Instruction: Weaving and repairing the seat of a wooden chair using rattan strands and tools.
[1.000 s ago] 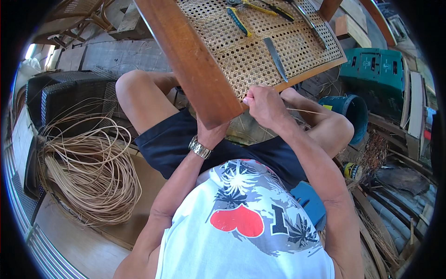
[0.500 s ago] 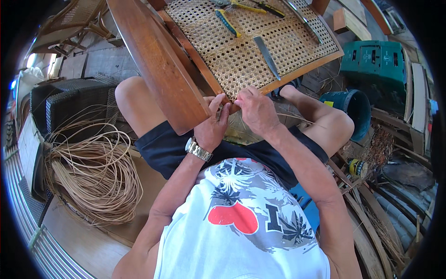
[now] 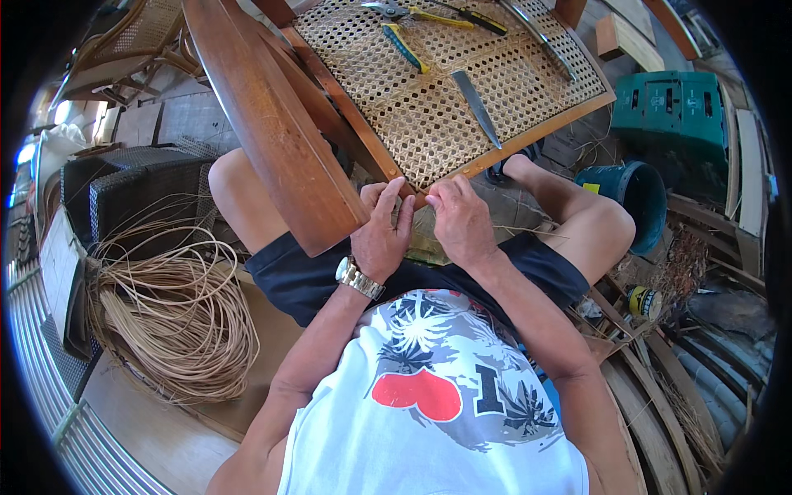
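A caned seat (image 3: 437, 124) in a wooden frame lies over my lap, beside a broad wooden chair piece (image 3: 280, 148). My left hand (image 3: 384, 227) grips the seat frame's near corner with fingertips and thumb. My right hand (image 3: 462, 223) pinches at the same corner on what seems a thin cane strand, its tip hidden by my fingers; a strand trails rightward behind that hand. On the caning lie a flat blade (image 3: 474, 107), cutters with yellow-and-blue handles (image 3: 403, 48), a dark-and-yellow tool (image 3: 481, 21) and a long metal tool (image 3: 544, 45).
A coil of rattan (image 3: 177, 330) lies left, near dark woven pieces (image 3: 132, 177); a cane chair (image 3: 124, 45) stands behind. At right are a green crate (image 3: 668, 120), a teal bucket (image 3: 627, 202), a small yellow can (image 3: 643, 303) and loose planks (image 3: 747, 165).
The wooden piece has shifted left, uncovering my left hand and more of the frame. Both hands and the seat's near corner have moved left, then slightly toward my body.
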`<state>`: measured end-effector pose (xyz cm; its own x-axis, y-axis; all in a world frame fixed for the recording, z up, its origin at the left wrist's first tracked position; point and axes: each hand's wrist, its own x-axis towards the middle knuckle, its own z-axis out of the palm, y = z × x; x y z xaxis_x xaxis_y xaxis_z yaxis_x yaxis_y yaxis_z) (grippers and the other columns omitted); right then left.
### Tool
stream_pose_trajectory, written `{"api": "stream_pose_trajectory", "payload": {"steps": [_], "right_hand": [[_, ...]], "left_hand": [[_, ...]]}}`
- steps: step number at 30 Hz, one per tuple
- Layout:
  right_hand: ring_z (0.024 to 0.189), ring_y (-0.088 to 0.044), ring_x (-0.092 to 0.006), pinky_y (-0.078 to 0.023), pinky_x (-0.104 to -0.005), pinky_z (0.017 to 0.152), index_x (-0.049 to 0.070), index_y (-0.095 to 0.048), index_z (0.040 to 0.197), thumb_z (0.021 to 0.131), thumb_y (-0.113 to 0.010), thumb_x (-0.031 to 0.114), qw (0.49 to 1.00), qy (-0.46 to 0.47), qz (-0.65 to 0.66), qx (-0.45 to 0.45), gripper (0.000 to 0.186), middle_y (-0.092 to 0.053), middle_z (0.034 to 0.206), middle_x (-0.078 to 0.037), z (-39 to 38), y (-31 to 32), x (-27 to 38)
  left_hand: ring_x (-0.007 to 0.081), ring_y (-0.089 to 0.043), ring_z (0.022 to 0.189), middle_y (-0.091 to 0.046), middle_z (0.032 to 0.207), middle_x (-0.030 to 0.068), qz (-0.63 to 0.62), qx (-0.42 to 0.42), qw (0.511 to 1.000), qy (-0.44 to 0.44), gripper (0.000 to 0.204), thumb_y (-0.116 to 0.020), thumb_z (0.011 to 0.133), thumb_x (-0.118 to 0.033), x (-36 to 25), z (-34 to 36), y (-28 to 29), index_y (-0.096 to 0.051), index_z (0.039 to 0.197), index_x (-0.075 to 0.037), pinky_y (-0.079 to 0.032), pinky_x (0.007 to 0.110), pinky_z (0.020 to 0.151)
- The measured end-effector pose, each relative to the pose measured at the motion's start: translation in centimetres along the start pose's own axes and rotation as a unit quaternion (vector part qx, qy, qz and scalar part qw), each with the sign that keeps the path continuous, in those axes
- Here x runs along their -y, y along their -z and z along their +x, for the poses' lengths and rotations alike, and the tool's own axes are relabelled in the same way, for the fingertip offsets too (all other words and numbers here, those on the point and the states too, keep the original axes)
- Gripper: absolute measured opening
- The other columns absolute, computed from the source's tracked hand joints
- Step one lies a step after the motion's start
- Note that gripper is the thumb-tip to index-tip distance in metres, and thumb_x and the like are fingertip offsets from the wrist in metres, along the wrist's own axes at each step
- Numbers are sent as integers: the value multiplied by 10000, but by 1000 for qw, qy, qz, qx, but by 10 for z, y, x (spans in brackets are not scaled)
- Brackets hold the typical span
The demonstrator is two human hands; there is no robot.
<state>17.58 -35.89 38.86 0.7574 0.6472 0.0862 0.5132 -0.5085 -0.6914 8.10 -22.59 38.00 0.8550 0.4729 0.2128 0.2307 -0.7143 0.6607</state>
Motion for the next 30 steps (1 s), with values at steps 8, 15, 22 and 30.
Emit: {"api": "stream_pose_trajectory", "payload": {"steps": [8,15,22,30], "right_hand": [[848,-650,-347,-546,-442,716,47,-611,943,903,-665,78,1000,23,-11,-12,74,-590,921,-141,7,-1,2],[853,-661,-341,-554,-438,722,59,-614,942,897,-692,108,999,-37,-33,-21,103,-598,916,-124,8,1,14],[800,-658,-374,-537,-456,729,35,-623,965,898,-730,126,995,-72,58,-22,156,-623,919,-144,-6,9,4],[825,-673,-366,-524,-454,728,-5,-639,910,903,-703,118,976,-174,128,5,139,-677,868,-176,2,0,12]], "left_hand": [[265,-681,836,-640,1044,139,-23,3,1000,4,430,-737,927,-161,-1,2,-1,-623,1326,-49,-554,367,705],[299,-669,872,-630,1049,137,28,23,999,-10,426,-734,927,-201,-2,10,4,-639,1325,-83,-552,391,712],[303,-663,871,-628,1018,124,16,41,999,-7,339,-726,914,-176,-7,15,6,-683,1241,-93,-547,397,723],[302,-647,866,-628,975,125,-6,38,999,13,316,-719,903,-149,-2,22,11,-696,1215,-104,-533,398,729]]}}
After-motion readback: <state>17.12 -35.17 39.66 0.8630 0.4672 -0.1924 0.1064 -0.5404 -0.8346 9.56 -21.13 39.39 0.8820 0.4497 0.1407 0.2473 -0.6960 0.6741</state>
